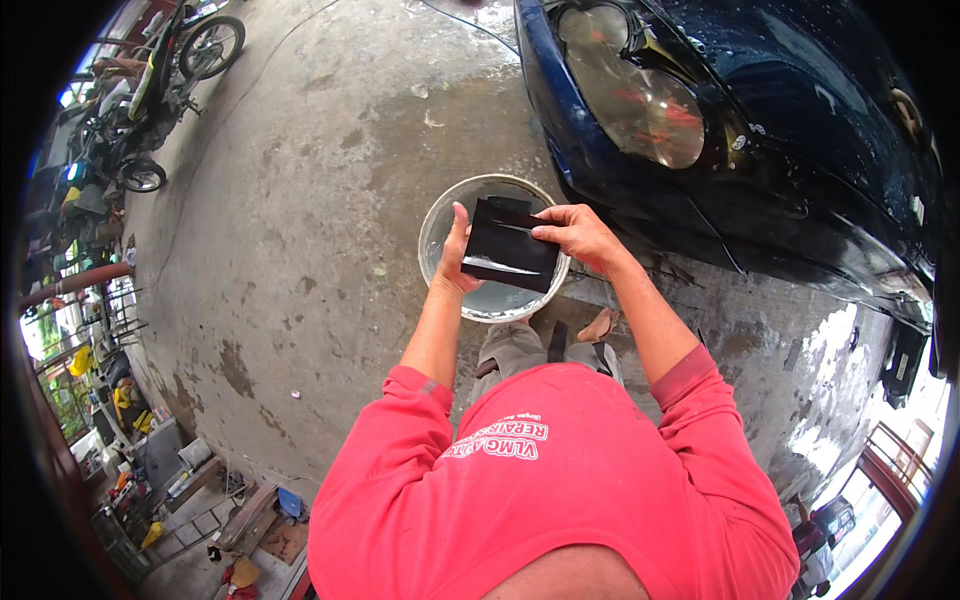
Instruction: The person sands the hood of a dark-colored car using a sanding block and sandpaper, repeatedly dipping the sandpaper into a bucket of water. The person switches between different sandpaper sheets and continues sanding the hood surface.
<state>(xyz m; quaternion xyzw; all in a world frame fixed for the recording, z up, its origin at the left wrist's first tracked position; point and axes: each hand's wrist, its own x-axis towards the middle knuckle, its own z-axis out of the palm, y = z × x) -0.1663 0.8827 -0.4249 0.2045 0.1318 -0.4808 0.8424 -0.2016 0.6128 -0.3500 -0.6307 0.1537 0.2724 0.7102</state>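
Note:
Both my hands hold a black sheet (pixel 508 247) that looks like wet sandpaper, with pale glints across its surface. My left hand (pixel 454 256) grips its left edge, thumb pointing up and fingers partly hidden underneath. At the upper right corner, my right hand (pixel 586 238) pinches the sheet between thumb and fingers. Directly below it stands a round whitish bucket (pixel 427 223) holding greyish water. Another dark piece (pixel 515 204) shows just beyond the sheet, within the bucket's outline; I cannot tell whether it is separate.
A dark blue car (pixel 800 170) with a hazy headlight (pixel 650 110) stands close on the right. Motorbikes (pixel 150 90) are at the far left. Planks (pixel 245 520) and scattered tools lie at the lower left. The concrete floor (pixel 300 200) has damp stains.

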